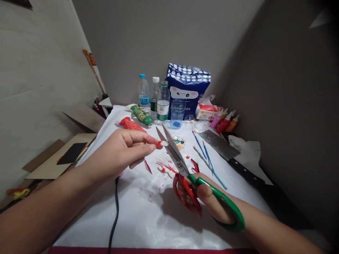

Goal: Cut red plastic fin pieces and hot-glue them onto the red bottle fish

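Note:
Between thumb and fingertips, my left hand (124, 150) pinches a small red and white piece (162, 143) whose kind I cannot make out. My right hand (209, 197) grips scissors (178, 158) with green and red handles. Their blades are slightly parted, the tips pointing up beside the small piece; whether they touch it I cannot tell. Below the blades, red and white scraps (166, 169) lie scattered on the white table covering (132, 218). Another dark red scrap (194, 165) lies near my right hand.
Behind stand bottles (162, 106), a blue cup (177, 114) and a blue bag (189, 93). A cleaver (221, 144) and thin brushes (206, 155) lie at right. A red fish-like piece (131, 124) and a green one (142, 115) lie back left. A black cable (116, 211) crosses the front.

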A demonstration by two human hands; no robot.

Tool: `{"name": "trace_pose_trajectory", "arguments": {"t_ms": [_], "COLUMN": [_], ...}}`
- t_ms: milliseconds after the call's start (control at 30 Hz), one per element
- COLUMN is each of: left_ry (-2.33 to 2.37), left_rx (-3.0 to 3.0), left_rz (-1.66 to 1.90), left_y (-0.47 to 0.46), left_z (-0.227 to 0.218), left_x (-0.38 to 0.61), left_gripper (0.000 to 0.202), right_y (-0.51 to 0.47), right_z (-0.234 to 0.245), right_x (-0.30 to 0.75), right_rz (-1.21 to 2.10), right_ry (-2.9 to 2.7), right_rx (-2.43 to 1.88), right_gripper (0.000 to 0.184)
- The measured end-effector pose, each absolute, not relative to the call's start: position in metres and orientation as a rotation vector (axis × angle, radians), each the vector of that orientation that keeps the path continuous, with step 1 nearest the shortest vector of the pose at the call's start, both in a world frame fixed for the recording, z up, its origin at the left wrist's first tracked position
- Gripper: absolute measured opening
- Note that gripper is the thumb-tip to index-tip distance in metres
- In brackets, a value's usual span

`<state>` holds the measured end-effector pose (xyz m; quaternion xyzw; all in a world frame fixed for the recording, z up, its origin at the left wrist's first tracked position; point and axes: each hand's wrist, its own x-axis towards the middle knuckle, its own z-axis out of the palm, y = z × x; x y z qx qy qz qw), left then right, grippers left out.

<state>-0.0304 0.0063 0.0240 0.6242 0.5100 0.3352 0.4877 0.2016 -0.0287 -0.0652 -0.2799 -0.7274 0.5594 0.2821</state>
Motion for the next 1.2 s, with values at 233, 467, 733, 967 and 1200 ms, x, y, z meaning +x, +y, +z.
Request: {"name": "trace_pose_trajectory", "arguments": {"t_ms": [233, 467, 733, 967, 1200], "left_ry": [1.202, 1.202, 1.237, 1.311, 1.284], "left_rx": [1.508, 1.496, 1.589, 1.679, 1.764], "left_rz": [0.827, 0.857, 0.801, 0.8, 0.8], "left_y": [0.006, 0.005, 0.003, 0.001, 0.001], "left_z": [0.021, 0.019, 0.022, 0.028, 0.028], "left_x": [-0.034, -0.034, -0.039, -0.036, -0.04], "left_gripper": [0.016, 0.019, 0.024, 0.025, 0.022], "right_y": [-0.024, -0.024, -0.023, -0.023, -0.02], "right_z": [-0.054, -0.053, -0.041, -0.036, -0.024], "right_x": [0.206, 0.206, 0.208, 0.21, 0.21], "right_rz": [1.488, 1.521, 1.503, 1.466, 1.468], "right_ry": [-1.974, -2.004, -2.062, -2.114, -2.219], "right_rx": [-0.829, -0.847, -0.852, -0.873, -1.016], "right_gripper": [0.072, 0.072, 0.068, 0.07, 0.078]}}
